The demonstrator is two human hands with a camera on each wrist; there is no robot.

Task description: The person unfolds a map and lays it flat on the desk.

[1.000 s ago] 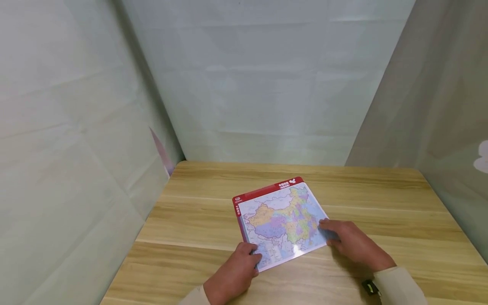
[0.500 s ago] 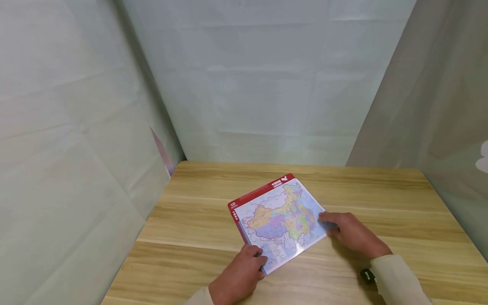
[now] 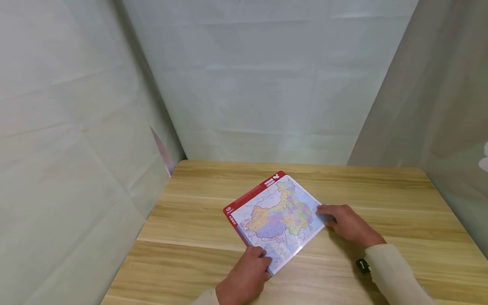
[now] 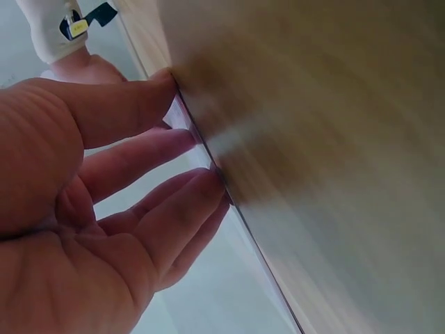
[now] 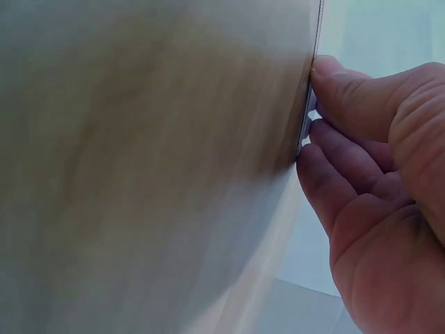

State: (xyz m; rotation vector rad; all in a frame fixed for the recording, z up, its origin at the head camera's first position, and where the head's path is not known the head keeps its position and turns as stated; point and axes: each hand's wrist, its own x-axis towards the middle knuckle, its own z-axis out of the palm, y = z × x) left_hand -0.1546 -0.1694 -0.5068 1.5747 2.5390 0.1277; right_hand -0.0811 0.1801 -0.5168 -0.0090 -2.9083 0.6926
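A thin rectangular map board (image 3: pixel 282 220) with a red top band shows a coloured map of China in the head view. It sits at a slant over the table, its near corner toward me. My left hand (image 3: pixel 245 273) holds that near-left corner, and my right hand (image 3: pixel 352 226) holds the right corner. In the left wrist view, the left fingers (image 4: pixel 182 209) and thumb meet along a thin dark edge. The right thumb (image 5: pixel 348 97) and fingers likewise meet a thin edge in the right wrist view. Whether the board lies flat or is slightly raised, I cannot tell.
The wooden table (image 3: pixel 183 262) spreads around the board on all sides. Pale cloth (image 3: pixel 248 84) hangs behind it and along both sides. A small dark device (image 3: pixel 363 266) is beside the right sleeve.
The map board has turned counterclockwise, its red band swinging left and its near corner shifting right. My left hand has moved slightly right; my right hand has moved slightly away from me, both still holding it.
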